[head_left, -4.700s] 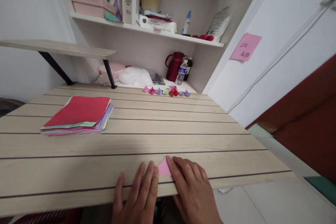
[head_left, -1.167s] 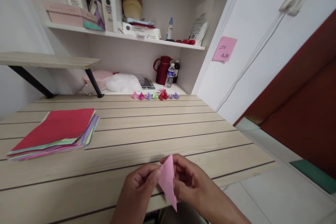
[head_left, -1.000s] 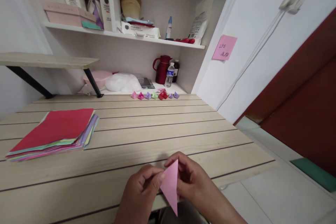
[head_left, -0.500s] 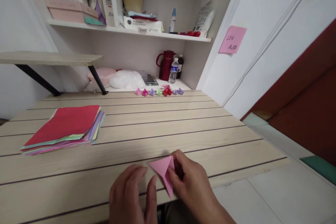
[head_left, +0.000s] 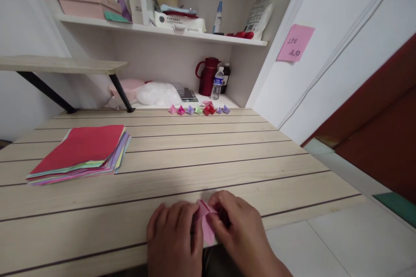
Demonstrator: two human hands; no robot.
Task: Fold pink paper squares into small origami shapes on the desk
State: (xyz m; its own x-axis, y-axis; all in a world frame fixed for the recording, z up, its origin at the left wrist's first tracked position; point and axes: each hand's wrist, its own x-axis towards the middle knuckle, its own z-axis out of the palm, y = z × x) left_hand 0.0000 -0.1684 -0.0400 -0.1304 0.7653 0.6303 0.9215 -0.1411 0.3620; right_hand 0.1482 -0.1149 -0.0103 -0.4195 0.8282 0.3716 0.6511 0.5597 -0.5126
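A partly folded sheet of pink origami paper [head_left: 208,228] is between my two hands at the table's front edge. My left hand [head_left: 175,236] pinches its left side between thumb and fingers. On the opposite side, my right hand [head_left: 240,229] grips the paper with thumb and bent forefinger. The fingers hide much of the paper's left and right parts; a folded top and a flap hanging down toward me stay visible.
On the left of the wooden table [head_left: 156,181] lies a stack of coloured paper [head_left: 84,149], red on top. Several small folded paper pieces [head_left: 190,110] line the back edge. Behind them stand a dark red jug [head_left: 208,77] and a water bottle [head_left: 217,84]. A raised wooden shelf [head_left: 61,65] stands at left.
My left hand has moved right and closed on the pink paper, which it was apart from before. The paper's left point has been brought inward, so its shape is narrower. The view has shifted slightly.
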